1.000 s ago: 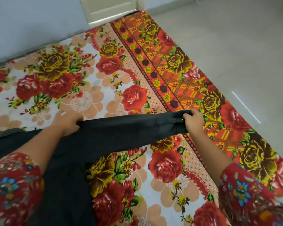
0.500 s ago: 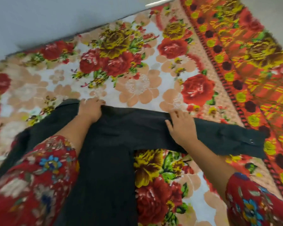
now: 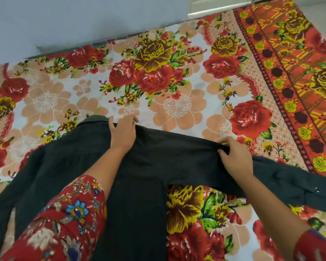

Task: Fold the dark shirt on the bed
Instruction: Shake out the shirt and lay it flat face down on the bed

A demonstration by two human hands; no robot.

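Overhead, head view, the only one. The dark shirt lay spread on the bed. Its body ran toward the camera, with the collar at the far end. One sleeve stretched out to the right, and its cuff lay close to the sheet's patterned border.

The left hand lay flat on the shoulder area just right of the collar. Its fingers were straight and spread, the tips reaching past the shirt's top edge onto the sheet. It pressed the cloth and gripped nothing.

The right hand was on the sleeve's upper edge, fingers curled and pinching up a small ridge of cloth.

Handling, by judgement:
- The cloth looked thin, light and limp. It would probably sag wherever it went unsupported and crease easily.
- It looked unlikely to slide on the cotton sheet, more likely to drag and wrinkle.
- The cuff, with its metal fastener, looked stiffer than the rest.

Best holds, by judgement:
- A flat palm at the shoulder, to act as the pivot.
- A pinch on the sleeve's edge or at the cuff, lifting rather than dragging.
- Both bottom corners for the body folds.
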